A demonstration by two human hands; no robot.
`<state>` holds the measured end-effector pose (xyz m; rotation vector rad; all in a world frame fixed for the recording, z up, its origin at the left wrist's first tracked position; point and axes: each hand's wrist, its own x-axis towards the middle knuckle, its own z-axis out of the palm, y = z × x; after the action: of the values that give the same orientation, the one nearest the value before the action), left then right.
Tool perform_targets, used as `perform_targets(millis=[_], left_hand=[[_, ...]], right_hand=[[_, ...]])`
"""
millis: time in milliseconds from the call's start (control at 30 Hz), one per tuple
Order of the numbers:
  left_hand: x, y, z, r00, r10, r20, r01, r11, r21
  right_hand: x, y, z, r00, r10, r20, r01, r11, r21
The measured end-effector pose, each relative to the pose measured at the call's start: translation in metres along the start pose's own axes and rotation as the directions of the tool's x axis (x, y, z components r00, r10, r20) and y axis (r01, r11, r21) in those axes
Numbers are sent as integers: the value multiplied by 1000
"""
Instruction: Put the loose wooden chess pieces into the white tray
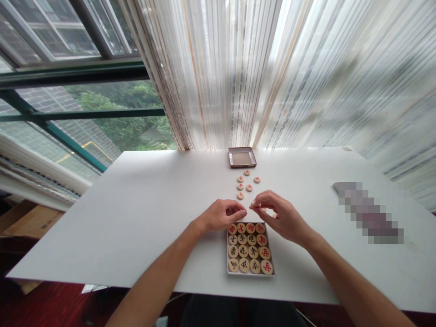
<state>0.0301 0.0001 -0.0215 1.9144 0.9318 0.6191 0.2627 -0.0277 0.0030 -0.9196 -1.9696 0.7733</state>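
Note:
My right hand (275, 213) pinches a small pale round xiangqi piece (252, 205) between thumb and fingertips, just beyond the far edge of a shallow box. My left hand (227, 213) hovers at the box's far left corner, fingers curled and tips close to the thumb; anything between them is hidden. The open box (229, 254) holds rows of wooden xiangqi pieces (243, 251), face up with red or black characters. Beyond my hands lie several loose red-marked pieces (249, 187). A few more show partly behind my right fingers.
A shallow rectangular box lid (242, 159) lies at the back of the white table (153, 204). On the right is a pixelated long object (369, 213). Curtains (218, 81) hang along the far edge. A cardboard box (34, 220) stands past the left edge.

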Motion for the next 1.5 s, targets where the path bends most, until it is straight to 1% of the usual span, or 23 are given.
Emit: perform_targets(millis=[133,267,400,500,667,833,1033,1133,1367,1500], left_hand=[[0,0,0,1000,2,8,-2,1000,15],[0,-1,0,1000,-1,13,1,1000,6],[1,-2,-2,1000,5,4,-5,1000,-4],[2,-2,-3,1000,19,-6,-19,1000,7],[3,-3,-4,1000,17,-6,-17,999,33],[4,-4,-3,1000,26,-10,-25,1000,16],[4,-5,-3,999,42,-5,-42,999,20],[4,-6,-3,999,48,-13,-48,999,19],[4,-8,-2,997,62,-52,-60,997,38],[5,-8,-2,997,64,-48,-62,997,40]], right_hand=[[0,0,-3,999,42,9,-41,995,-86],[1,1,-4,998,67,8,-66,993,-102],[2,-2,-2,996,88,-30,-91,990,-106],[-6,-8,2,991,128,-46,-131,989,-71],[-33,-18,11,981,193,-38,-189,978,84],[-55,-22,17,973,222,-56,-214,970,120],[-67,-29,21,969,242,-37,-233,958,169],[-70,-33,23,965,258,-42,-251,960,120],[-70,-41,20,956,291,-27,-292,954,-72],[-71,-41,20,954,298,18,-293,947,-136]])
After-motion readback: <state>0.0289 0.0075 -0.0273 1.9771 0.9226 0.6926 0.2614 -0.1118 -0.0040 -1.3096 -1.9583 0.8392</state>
